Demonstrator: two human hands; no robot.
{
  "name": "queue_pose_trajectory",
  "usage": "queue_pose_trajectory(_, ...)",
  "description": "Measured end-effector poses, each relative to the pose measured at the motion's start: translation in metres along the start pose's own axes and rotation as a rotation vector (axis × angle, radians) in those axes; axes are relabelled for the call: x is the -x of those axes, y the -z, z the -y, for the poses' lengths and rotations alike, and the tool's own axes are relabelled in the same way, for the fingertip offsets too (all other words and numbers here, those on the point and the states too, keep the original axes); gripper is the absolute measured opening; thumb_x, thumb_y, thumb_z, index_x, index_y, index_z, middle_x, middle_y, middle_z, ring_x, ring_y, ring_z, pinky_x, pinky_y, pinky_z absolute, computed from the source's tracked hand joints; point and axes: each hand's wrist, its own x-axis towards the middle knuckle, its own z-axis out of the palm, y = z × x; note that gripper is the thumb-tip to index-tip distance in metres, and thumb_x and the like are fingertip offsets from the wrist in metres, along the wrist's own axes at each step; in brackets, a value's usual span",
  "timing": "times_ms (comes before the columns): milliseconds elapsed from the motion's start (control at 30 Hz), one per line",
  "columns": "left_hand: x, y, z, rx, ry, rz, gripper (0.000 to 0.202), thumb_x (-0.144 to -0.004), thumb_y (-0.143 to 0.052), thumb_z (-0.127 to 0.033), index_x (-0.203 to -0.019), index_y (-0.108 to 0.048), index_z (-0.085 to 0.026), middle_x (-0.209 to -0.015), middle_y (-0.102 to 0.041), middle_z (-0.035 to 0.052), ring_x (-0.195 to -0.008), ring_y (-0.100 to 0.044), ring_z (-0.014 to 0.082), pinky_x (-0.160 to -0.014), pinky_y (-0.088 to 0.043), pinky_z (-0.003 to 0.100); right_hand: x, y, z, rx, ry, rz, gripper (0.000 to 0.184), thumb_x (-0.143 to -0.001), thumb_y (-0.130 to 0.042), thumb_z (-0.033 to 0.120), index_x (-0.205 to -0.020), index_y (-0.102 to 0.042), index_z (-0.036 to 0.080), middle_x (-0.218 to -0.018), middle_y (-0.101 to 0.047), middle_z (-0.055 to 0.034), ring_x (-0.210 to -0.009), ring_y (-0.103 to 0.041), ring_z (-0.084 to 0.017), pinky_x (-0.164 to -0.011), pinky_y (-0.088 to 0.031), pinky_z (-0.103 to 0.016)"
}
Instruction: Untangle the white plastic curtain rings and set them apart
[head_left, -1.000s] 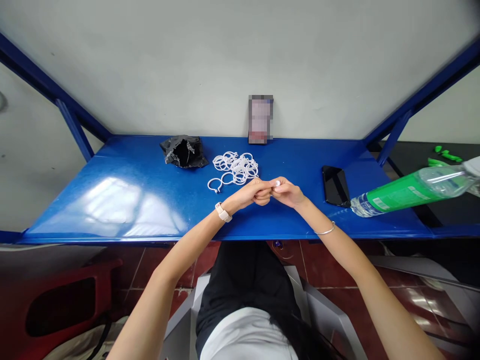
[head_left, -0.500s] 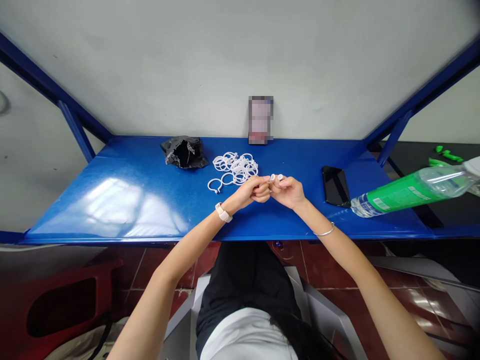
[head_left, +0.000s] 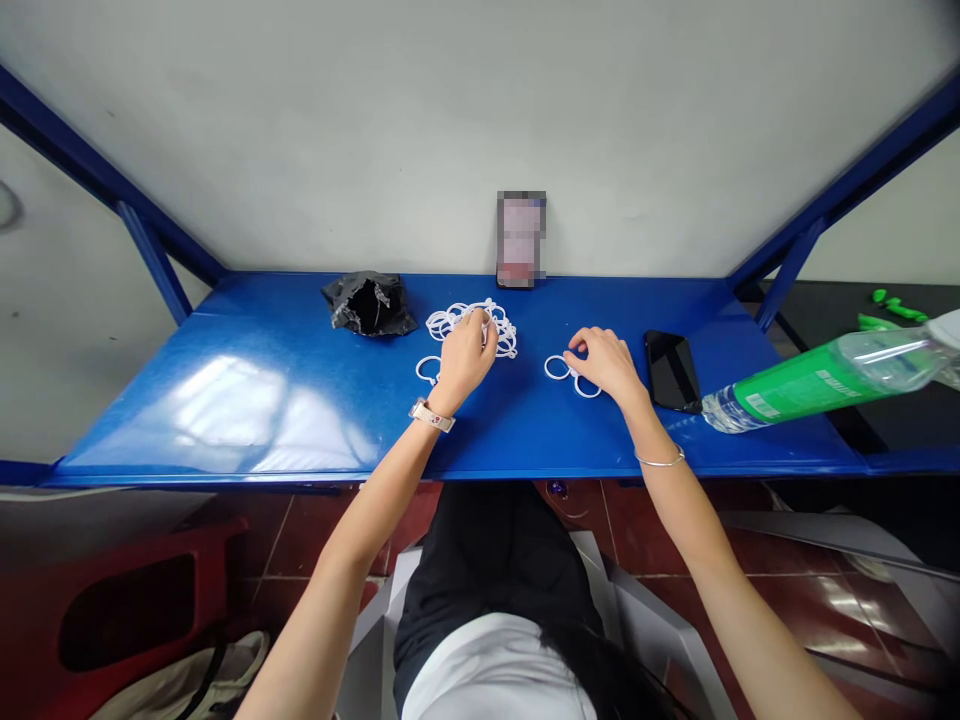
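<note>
Several white plastic rings (head_left: 505, 342), thin with small knobs, lie in a loose pile mid-table. My left hand (head_left: 466, 358) is over the pile, its fingers curled and closed on a ring among the others; the fingertips are partly hidden. One separate ring (head_left: 425, 366) lies just left of that hand, partly covered by it. To the right, two white rings (head_left: 556, 368) lie side by side, touching where their knobs meet. Above them hovers my right hand (head_left: 604, 362), with bent fingers and a gap between thumb and forefinger, nothing visibly held.
A crumpled black plastic bag (head_left: 369, 304) lies open at the back left of the blue table (head_left: 247, 310). One phone (head_left: 520, 240) leans on the wall, its screen blurred. A dark phone (head_left: 672, 371) and a green-labelled bottle (head_left: 817, 385) are at the right.
My hands were together, holding small white parts, and have moved apart. My left hand went left to the pile. My right hand moved right, and two rings now lie on the table beneath it.
</note>
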Motion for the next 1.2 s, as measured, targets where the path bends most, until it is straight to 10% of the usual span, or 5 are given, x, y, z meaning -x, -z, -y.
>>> queue_pose_trajectory(267,0.000,-0.003,0.006,-0.218,-0.075,0.040,0.022,-0.098,-0.048,-0.030,-0.112,-0.053,-0.014,-0.120,-0.054,0.0190,-0.079,-0.061,0.0211,-0.066,-0.041,0.029,0.000,0.000,0.003,0.082,0.002,0.170,0.013,-0.080,-0.059,0.025,-0.068,-0.058,0.021,-0.072,-0.068,-0.0054,-0.072,-0.060,-0.022,-0.066,-0.041,-0.033)
queue_pose_trajectory(667,0.015,-0.018,-0.011,-0.197,-0.550,0.421,0.021,-0.098,-0.051,-0.032,-0.110,-0.061,-0.018,-0.117,-0.060,0.0125,-0.087,-0.062,0.0200,-0.070,-0.043,0.029,0.002,-0.002,0.035,-0.863,-0.064,0.156,0.028,-0.078,-0.067,0.046,-0.087,-0.055,0.022,-0.058,-0.061,0.0041,-0.056,-0.058,-0.014,-0.058,-0.044,-0.026)
queue_pose_trajectory(1200,0.009,0.003,-0.019,0.517,-0.025,0.707,0.058,-0.093,-0.048,-0.064,-0.061,-0.050,-0.015,-0.046,-0.052,-0.0023,-0.044,-0.049,0.0071,-0.052,-0.037,0.021,0.008,0.007,0.041,-1.018,0.318,0.347,0.025,-0.084,-0.067,0.043,-0.092,-0.063,0.020,-0.086,-0.064,-0.0017,-0.078,-0.061,-0.016,-0.073,-0.050,-0.029)
